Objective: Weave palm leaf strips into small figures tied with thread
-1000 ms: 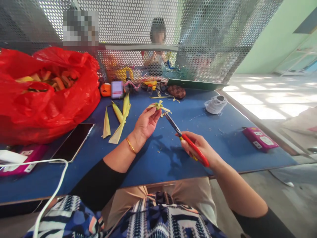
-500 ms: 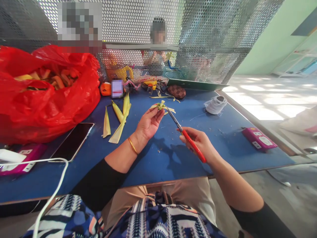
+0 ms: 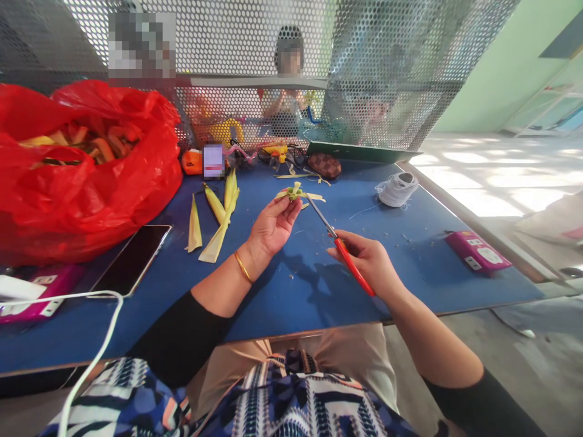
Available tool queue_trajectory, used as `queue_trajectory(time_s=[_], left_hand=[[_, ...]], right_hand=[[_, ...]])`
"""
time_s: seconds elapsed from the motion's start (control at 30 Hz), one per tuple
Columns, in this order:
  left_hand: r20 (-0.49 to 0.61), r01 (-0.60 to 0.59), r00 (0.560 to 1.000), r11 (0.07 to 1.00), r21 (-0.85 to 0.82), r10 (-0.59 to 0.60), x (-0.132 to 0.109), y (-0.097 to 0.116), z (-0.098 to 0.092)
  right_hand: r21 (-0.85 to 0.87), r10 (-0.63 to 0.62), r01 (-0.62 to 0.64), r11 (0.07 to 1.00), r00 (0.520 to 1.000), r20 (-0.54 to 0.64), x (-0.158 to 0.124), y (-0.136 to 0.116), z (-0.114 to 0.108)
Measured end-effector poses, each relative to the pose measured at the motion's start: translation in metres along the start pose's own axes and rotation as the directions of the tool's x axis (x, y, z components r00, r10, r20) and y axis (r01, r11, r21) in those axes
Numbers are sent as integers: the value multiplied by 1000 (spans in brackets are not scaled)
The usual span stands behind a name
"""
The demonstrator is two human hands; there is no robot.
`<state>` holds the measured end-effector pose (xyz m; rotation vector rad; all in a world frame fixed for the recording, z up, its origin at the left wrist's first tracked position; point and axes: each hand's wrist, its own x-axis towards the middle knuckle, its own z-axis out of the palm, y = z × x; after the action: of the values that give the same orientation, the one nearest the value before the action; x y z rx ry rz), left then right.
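Note:
Between the fingertips of my left hand [image 3: 274, 226] is a small knotted piece of pale green and yellow husk strips [image 3: 294, 192], with loose ends sticking out. My right hand [image 3: 371, 260] grips a pair of scissors with red handles [image 3: 351, 265]. Their metal blades point up and left, and the tips are at the right side of the piece, by a strip end. I cannot tell whether the tips touch it. Left of my hands, several yellow-green corn husks [image 3: 220, 233] lie on the blue table [image 3: 282, 303].
A red plastic bag [image 3: 150, 176] of cut pieces stands at the left, near a phone [image 3: 132, 260]. Thread spool [image 3: 397, 190] and purple pack [image 3: 478, 250] are at the right. Behind are a brown checked pouch [image 3: 325, 165] and a perforated metal screen [image 3: 228, 54], people beyond it.
The scissors and my right hand have shifted very slightly. My left hand still holds the husk piece in nearly the same place. The view has tilted a little.

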<state>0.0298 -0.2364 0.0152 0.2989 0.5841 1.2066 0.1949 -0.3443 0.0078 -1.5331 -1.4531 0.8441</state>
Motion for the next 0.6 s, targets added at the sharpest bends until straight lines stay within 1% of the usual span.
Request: queue_trajectory(time_s=[0.13, 0.27, 0.47, 0.6], left_hand=[[5, 7, 1000, 1000, -6, -7, 0, -1, 0], [4, 16, 1000, 1000, -2, -16, 0, -1, 0], [-1, 15, 1000, 1000, -2, -15, 0, -1, 0], [2, 9, 1000, 1000, -5, -9, -1, -1, 1]], right_hand=[[-76, -28, 29, 997, 1000, 14, -1, 0, 0], [-108, -27, 26, 994, 1000, -8, -2, 1, 1], [-91, -18, 17, 996, 1000, -11, -2, 2, 2], [-91, -31, 34, 995, 999, 43, -3, 3, 2]])
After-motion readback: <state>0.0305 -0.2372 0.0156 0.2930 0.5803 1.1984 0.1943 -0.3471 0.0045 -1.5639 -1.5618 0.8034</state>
